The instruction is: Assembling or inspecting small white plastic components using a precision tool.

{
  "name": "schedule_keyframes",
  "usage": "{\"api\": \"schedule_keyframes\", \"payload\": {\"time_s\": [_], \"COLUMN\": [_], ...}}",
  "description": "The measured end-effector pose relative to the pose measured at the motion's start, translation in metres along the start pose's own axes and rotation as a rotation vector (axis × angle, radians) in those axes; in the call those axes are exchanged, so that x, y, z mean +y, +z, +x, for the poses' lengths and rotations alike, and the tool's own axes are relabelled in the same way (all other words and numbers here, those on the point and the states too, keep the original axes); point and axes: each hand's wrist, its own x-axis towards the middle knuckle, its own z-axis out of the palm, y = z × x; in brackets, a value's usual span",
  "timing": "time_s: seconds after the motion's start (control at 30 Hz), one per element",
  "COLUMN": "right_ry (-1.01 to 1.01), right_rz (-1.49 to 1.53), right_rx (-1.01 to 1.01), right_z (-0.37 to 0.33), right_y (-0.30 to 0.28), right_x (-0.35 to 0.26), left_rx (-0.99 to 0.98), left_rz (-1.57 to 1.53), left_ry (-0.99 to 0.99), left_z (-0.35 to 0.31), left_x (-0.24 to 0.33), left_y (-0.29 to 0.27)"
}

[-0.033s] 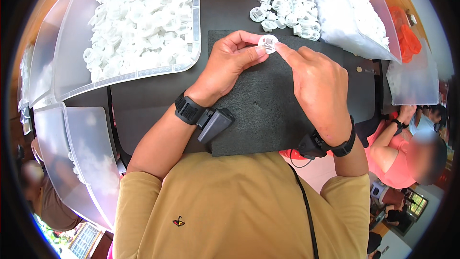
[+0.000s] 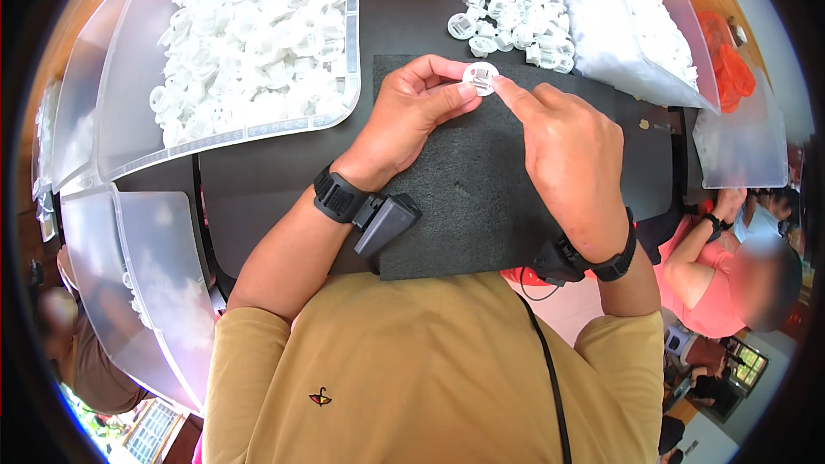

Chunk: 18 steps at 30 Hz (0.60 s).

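Observation:
Between the thumb and fingers of my left hand is a small round white plastic part, held above the far part of a dark mat. A rectangular slot or clip shape shows in the part's face. My right hand reaches in from the right, its index fingertip touching the part's right edge. The other right fingers are curled under, the thumb is hidden, and anything inside them cannot be seen. Just beyond my hands lies a loose pile of similar white parts.
A large clear bin full of white parts stands at the left. Another clear bin, with a plastic liner and more white pieces, sits at the far right beside an orange bag. At the right edge is a person in pink.

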Motion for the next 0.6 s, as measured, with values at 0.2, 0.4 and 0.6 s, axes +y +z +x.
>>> {"api": "schedule_keyframes", "payload": {"time_s": [0.2,0.4,0.6], "right_ry": [-0.013,-0.052,-0.056], "right_rz": [-0.099,-0.175,-0.186], "right_rx": [0.01,-0.024,-0.027], "right_z": [0.0,0.002,0.004], "right_y": [-0.005,-0.01,-0.011], "right_x": [-0.005,-0.003,-0.004], "left_rx": [0.011,0.007,0.011], "left_rz": [-0.035,-0.038,-0.073], "left_ry": [0.02,0.023,0.026], "left_z": [-0.001,-0.002,-0.002], "left_x": [-0.002,-0.002,-0.001], "left_y": [0.003,0.003,0.004]}}
